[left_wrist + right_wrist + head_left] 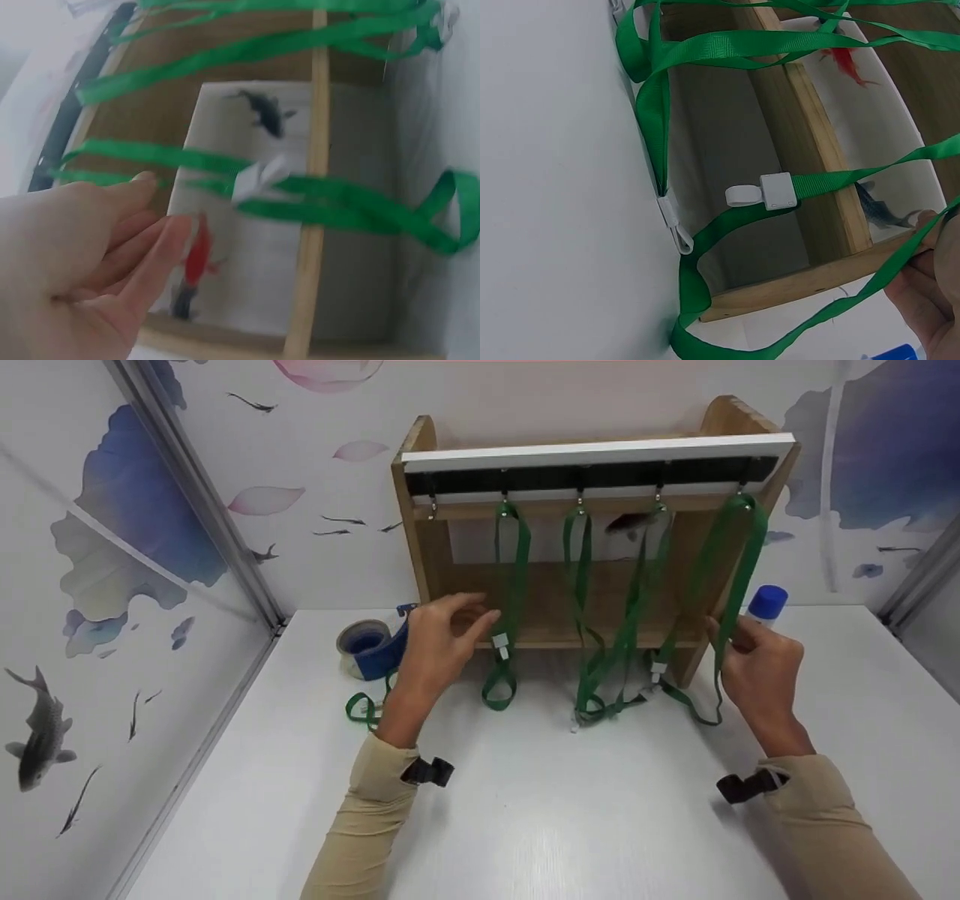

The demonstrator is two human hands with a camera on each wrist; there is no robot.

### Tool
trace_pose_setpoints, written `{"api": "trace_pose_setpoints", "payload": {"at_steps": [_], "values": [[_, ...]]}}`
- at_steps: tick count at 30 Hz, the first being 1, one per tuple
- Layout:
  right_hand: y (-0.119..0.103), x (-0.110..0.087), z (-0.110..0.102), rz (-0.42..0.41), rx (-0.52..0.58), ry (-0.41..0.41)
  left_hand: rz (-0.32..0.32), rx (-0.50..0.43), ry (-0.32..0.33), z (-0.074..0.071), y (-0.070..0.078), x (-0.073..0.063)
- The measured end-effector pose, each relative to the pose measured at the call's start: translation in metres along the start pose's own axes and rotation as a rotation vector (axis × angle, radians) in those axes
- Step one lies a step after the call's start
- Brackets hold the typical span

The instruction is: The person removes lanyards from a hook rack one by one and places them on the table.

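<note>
Several green lanyards hang from hooks under the black strip of a wooden rack. My left hand (439, 641) is beside the leftmost hanging lanyard (517, 577), thumb and fingers apart and holding nothing. In the left wrist view that lanyard's white buckle (255, 180) lies just past the fingertips. At the rack's right side, my right hand (761, 671) pinches one strap of the rightmost lanyard (746, 559). This strap's lower end droops in a loop onto the table. A white clip (776, 191) shows on the lanyard in the right wrist view.
The wooden rack (705, 667) stands on a white table (525, 817) against a patterned wall. The leftmost hook (433, 506) is bare. A tape roll (362, 637), a blue object (382, 656) and a loose green lanyard (360, 709) lie left. A blue-capped bottle (768, 601) stands right.
</note>
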State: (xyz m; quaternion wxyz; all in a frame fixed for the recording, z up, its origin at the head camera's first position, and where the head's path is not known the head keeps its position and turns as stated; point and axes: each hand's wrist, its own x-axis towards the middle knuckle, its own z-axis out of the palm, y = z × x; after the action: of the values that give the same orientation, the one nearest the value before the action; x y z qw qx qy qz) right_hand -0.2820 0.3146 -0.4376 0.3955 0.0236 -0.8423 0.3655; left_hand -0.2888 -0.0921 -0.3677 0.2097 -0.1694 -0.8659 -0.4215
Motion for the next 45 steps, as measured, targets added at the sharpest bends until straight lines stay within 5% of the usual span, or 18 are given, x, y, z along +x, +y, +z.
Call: {"api": "trace_pose_setpoints", "payload": {"at_steps": [6, 13, 26, 31, 38, 45], "values": [[-0.001, 0.001, 0.000, -0.002, -0.006, 0.009, 0.016, 0.030, 0.134, 0.029, 0.019, 0.004], [0.000, -0.001, 0.001, 0.005, -0.002, 0.011, -0.001, 0.088, 0.202, 0.038, 0.019, 0.007], [-0.001, -0.001, 0.001, 0.000, -0.013, 0.010, 0.096, -0.020, 0.172, 0.055, 0.011, 0.008], [0.000, -0.002, 0.002, 0.000, -0.010, 0.007, 0.115, -0.042, 0.227, 0.047, 0.009, 0.010], [0.000, -0.003, 0.002, 0.011, -0.011, 0.000, 0.371, -0.009, 0.335, 0.018, 0.016, 0.008], [-0.002, -0.003, 0.001, 0.035, -0.019, -0.007, 0.594, 0.081, 0.233, -0.008, 0.029, -0.006]]}}
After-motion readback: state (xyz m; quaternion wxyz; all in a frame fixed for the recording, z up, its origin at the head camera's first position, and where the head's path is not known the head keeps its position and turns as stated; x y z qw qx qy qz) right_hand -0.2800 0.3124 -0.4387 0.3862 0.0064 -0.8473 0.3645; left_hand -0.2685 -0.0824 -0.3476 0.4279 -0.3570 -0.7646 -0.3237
